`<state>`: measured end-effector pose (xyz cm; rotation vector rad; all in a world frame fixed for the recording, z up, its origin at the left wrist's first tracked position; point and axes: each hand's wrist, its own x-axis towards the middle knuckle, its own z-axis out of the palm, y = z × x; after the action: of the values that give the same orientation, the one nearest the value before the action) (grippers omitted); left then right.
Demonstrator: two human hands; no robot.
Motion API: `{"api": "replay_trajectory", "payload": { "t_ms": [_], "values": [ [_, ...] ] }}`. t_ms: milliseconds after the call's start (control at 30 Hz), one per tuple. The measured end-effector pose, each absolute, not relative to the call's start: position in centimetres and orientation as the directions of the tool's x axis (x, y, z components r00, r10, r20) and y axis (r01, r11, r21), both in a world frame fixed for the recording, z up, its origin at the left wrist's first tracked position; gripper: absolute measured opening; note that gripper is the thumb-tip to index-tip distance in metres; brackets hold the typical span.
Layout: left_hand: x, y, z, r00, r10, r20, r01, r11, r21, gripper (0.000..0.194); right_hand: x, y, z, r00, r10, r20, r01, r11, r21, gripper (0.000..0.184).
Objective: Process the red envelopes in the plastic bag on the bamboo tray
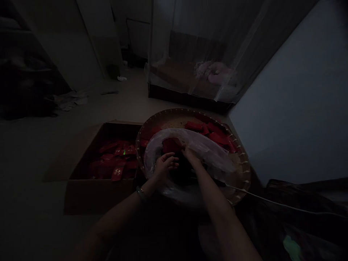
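The room is very dim. My right hand [190,155] pinches the edge of a red packet [171,145] over a clear plastic bag [209,146]. Just below the packet, my left hand [164,166] has its fingers spread and slightly curled, and it appears to hold nothing. Plastic bag and hands are over a round woven bamboo tray [174,121]. Beneath the hands sits something black, too dark to make out. More red packets [217,135] lie along the tray's right side.
A cardboard box [89,188] with many red packets [116,159] stands left of the tray. A white cord [274,200] runs off to the right. Behind is a bed [190,78] under netting, with a wall [299,101] on the right. Dark clutter fills the far left.
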<state>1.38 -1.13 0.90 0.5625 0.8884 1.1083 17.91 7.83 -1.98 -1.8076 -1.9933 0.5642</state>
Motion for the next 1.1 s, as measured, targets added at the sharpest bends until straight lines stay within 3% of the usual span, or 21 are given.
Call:
{"api": "replay_trajectory", "payload": {
  "t_ms": [133,200,267,333,433,567,767,1100],
  "values": [
    [1.4,-0.7,0.3,0.037,0.940,-0.340,-0.573,0.299,0.763,0.045,18.4,4.8,-0.4,-0.017,0.998,0.058,0.864,0.044,-0.502,0.028],
    [1.4,-0.5,0.0,0.057,0.932,-0.359,-0.575,0.324,0.751,0.045,18.7,2.6,0.4,-0.061,0.981,0.182,0.833,0.150,-0.532,0.028],
    [1.4,-0.6,-0.2,0.149,0.919,-0.365,-0.516,0.387,0.764,0.048,18.8,0.4,1.0,-0.130,0.934,0.333,0.765,0.308,-0.566,0.027],
    [1.5,-0.9,-0.2,0.251,0.907,-0.339,-0.449,0.419,0.789,0.056,18.7,-1.4,1.4,-0.133,0.907,0.400,0.719,0.366,-0.591,0.028],
    [1.6,-1.5,-0.2,0.322,0.911,-0.258,-0.340,0.366,0.866,0.061,18.5,-2.9,1.7,-0.018,0.902,0.432,0.662,0.335,-0.671,0.031],
    [1.7,-2.0,0.1,0.225,0.965,-0.133,-0.150,0.169,0.974,0.045,18.1,-3.1,1.6,0.095,0.904,0.417,0.603,0.281,-0.747,0.038],
    [1.9,-2.4,0.0,0.124,0.992,-0.009,-0.032,0.013,0.999,0.029,17.5,-3.1,0.6,0.016,0.831,0.556,0.740,0.364,-0.566,0.033],
    [2.2,-2.1,-1.4,0.054,0.998,0.020,-0.105,-0.015,0.994,0.024,17.3,-3.3,-1.0,-0.037,0.736,0.675,0.820,0.409,-0.401,0.039]
  ]
}}
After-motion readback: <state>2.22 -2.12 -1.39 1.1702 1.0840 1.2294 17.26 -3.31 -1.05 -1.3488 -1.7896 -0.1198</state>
